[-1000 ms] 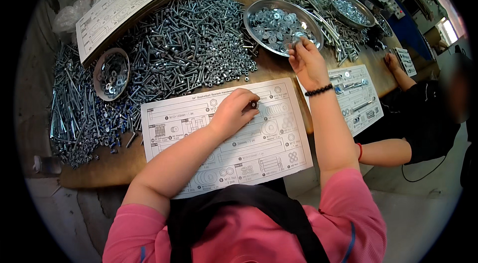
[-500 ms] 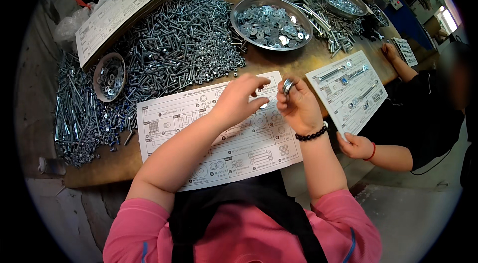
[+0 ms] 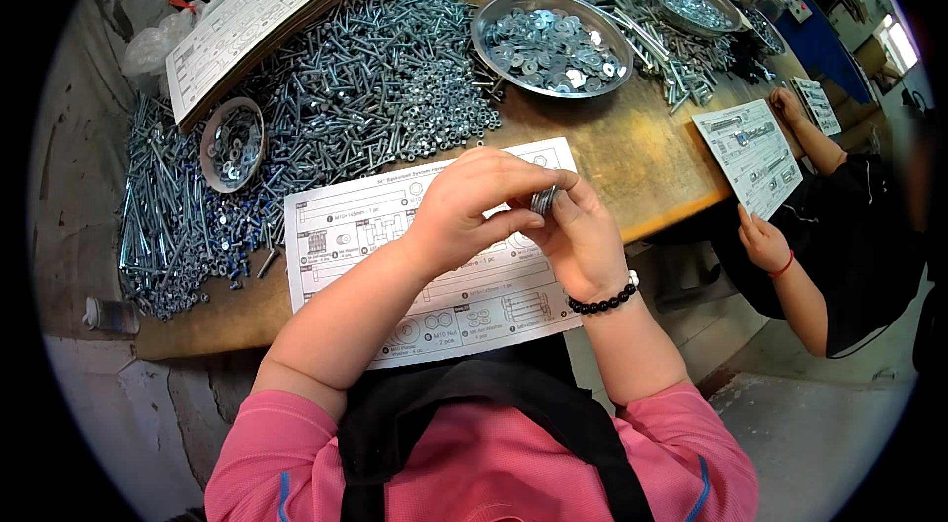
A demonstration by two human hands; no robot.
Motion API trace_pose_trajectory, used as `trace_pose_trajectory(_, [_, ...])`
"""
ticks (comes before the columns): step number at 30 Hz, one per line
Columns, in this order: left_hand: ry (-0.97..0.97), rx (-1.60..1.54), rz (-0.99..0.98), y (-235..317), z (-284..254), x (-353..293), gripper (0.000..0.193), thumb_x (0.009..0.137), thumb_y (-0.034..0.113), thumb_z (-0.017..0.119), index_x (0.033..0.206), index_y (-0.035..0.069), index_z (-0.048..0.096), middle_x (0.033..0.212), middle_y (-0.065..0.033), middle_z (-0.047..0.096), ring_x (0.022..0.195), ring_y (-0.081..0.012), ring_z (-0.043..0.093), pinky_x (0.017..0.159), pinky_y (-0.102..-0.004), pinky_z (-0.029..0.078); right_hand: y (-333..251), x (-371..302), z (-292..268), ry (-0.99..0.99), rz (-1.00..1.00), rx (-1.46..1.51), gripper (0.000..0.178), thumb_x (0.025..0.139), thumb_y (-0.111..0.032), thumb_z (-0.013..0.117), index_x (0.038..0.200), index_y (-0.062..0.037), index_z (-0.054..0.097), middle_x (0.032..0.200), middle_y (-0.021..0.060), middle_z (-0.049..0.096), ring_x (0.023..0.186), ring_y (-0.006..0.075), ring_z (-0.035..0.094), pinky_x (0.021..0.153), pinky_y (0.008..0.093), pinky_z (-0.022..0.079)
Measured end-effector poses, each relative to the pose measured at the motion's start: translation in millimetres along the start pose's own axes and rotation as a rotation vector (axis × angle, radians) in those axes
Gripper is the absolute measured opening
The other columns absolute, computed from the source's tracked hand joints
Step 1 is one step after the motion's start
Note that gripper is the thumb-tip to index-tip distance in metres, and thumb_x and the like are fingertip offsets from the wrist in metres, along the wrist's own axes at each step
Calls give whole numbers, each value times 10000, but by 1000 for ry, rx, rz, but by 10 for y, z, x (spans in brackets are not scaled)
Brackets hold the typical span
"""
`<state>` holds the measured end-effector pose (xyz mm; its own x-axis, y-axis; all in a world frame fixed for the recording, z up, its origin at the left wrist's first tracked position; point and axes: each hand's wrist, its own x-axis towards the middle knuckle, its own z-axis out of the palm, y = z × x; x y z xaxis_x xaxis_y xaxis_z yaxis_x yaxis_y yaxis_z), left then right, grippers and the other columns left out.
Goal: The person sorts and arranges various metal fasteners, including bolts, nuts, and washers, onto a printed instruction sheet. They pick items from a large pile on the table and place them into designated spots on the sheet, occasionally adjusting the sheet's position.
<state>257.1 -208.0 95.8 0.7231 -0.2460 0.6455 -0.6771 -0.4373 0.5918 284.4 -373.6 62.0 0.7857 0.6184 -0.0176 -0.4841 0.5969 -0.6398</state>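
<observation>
A small stack of metal washers point(image 3: 544, 199) is held in front of me between the fingertips of my right hand point(image 3: 587, 243), which wears a black bead bracelet. My left hand point(image 3: 462, 198) reaches across to the same stack, its index finger over the top and its thumb at the lower side. Both hands hover above a white printed card point(image 3: 331, 216) with line drawings of hardware parts, lying at the table's near edge. My hands and left forearm cover much of its middle and right.
Beyond the card spreads a large heap of bolts and nuts point(image 3: 346, 78). A steel bowl of washers point(image 3: 482, 48) stands behind my hands, a smaller bowl point(image 3: 211, 166) at left. Stacked cards point(image 3: 286, 3) lean over the heap. At right, a co-worker's hand point(image 3: 765, 243) holds a hardware card point(image 3: 752, 152).
My left hand has moved right and closed in on the washers, while my right hand has come slightly left and lower. The co-worker's card has shifted away to the right.
</observation>
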Motion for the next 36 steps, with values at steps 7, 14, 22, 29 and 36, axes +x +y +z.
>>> trace_pose_trajectory(7, [91,-119,-50,-71,59,-101,481,634,59,718,1098,57,590,920,-74,632,802,-217,585,696,-312,447,-17,-25,108,11,50,24,175,924,-138,465,1066,-35,472,1066,120,574,961,231,586,833,348,497])
trace_pose_trajectory(14, [142,-498,-322,-117,43,-215,608,718,45,714,1257,7,434,1068,-142,587,1012,-223,566,876,-331,442,51,-5,2,-22,163,223,171,927,-132,456,1075,-48,461,1045,88,569,963,208,584,803,328,506])
trace_pose_trajectory(22, [228,-467,-490,-265,-48,-139,320,781,-50,590,1097,-23,550,1042,-83,524,923,-183,586,764,-279,511,-562,1061,-302,90,-109,-174,208,911,-78,449,1109,-17,454,956,120,602,826,168,606,716,257,524])
trace_pose_trajectory(29, [-169,137,-488,-358,215,-25,360,721,68,675,1069,52,585,926,-89,589,821,-180,607,754,-296,482,-735,1051,-376,339,-342,-640,312,916,-127,470,1204,-13,437,1075,77,548,911,129,540,795,258,436])
trace_pose_trajectory(36, [-413,523,-285,-502,754,66,231,682,169,647,894,79,618,876,-61,610,830,-251,586,717,-364,461,-413,437,-720,294,-145,-464,203,923,-129,466,1077,-16,535,864,41,589,756,103,558,694,222,445])
